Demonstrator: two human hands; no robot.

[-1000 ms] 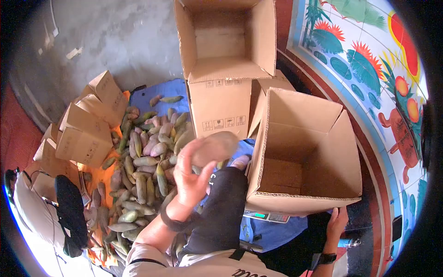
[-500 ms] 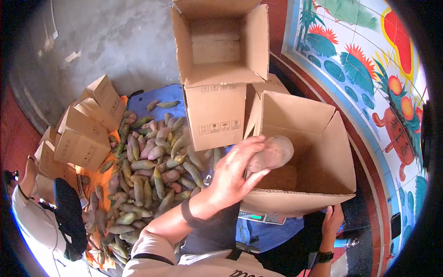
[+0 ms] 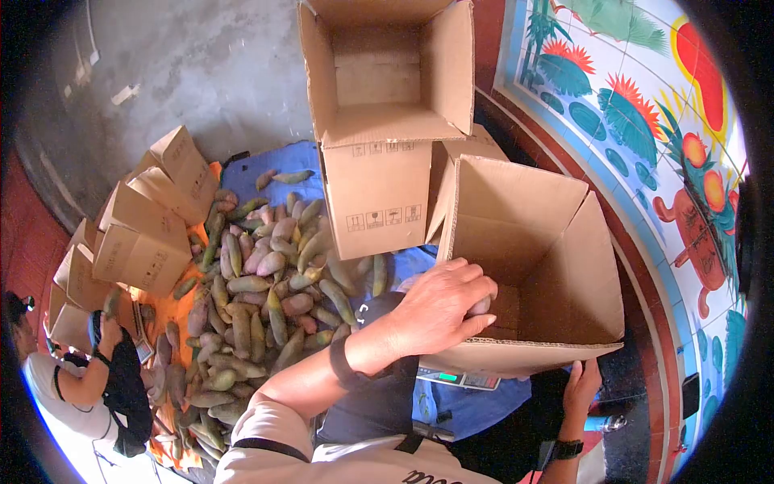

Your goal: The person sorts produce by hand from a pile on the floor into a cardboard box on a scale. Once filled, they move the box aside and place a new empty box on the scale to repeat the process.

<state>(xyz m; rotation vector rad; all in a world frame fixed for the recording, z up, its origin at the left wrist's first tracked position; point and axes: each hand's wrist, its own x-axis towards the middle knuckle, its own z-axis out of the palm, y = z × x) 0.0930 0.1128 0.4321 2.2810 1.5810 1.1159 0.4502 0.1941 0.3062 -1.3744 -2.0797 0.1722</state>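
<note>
Left hand [image 3: 439, 310]: clasped round a fruit [image 3: 482, 306], now dipped inside the box [image 3: 556, 266]; half a second ago it was up at the rim.
Fruit: low behind the box's near wall, mostly hidden by fingers, not released.
Right hand [image 3: 584, 385]: unmoved at the box's near right corner; grip unclear.
Pile [image 3: 266, 282]: left of the box.
Meaning: placing looks nearly done.

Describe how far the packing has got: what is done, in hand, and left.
Done: the box stands open, its floor apparently bare. In hand: the left hand holds one fruit inside; the right hand rests at its near edge. Left: the pile on the floor.
</note>
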